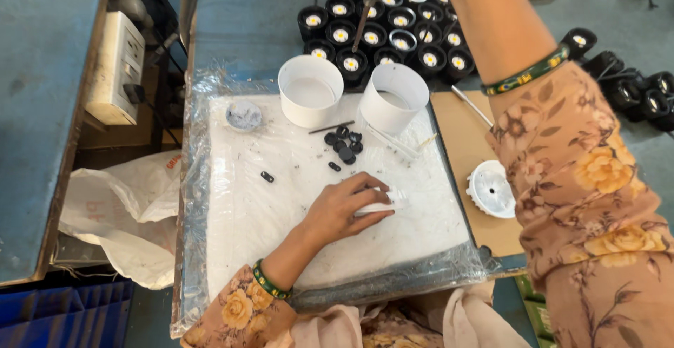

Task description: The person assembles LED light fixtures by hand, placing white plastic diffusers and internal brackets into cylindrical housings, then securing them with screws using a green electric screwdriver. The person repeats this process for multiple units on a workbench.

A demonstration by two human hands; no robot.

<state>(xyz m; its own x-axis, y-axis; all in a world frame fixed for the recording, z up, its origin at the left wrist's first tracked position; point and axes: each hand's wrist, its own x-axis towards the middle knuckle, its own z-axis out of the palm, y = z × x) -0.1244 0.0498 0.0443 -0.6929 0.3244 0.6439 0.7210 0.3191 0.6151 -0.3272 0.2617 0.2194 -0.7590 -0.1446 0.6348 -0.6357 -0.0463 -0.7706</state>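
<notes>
**Left hand pinning a small white part on the plastic-covered bench**

I am watching the left hand (pixel 345 207) pressing down on a small white part (pixel 375 207) that is lying on the white, plastic-wrapped sheet (pixel 253 214) covering the bench. The fingers are curling over the part, so its grip is closing on it against the sheet, a little right of the sheet's middle.

The right arm is reaching up and away across the frame; its hand is passing out of the top edge, so I cannot tell its grip. A slim tool with a metal shaft (pixel 365 11) is hanging over the black lamp housings (pixel 393 28), which are crowding the far side of the bench in rows, each showing a pale yellow centre.

Just beyond the left hand, a cluster of small black caps (pixel 344 144) is lying on the sheet, with one black piece (pixel 267 176) apart to the left. Two white rings (pixel 310 89) are standing upright at the sheet's far edge. A round grey dish (pixel 244 115) is sitting near the far left corner. To the right, a white round lamp body (pixel 491 189) is resting on a brown board (pixel 463 137).
</notes>
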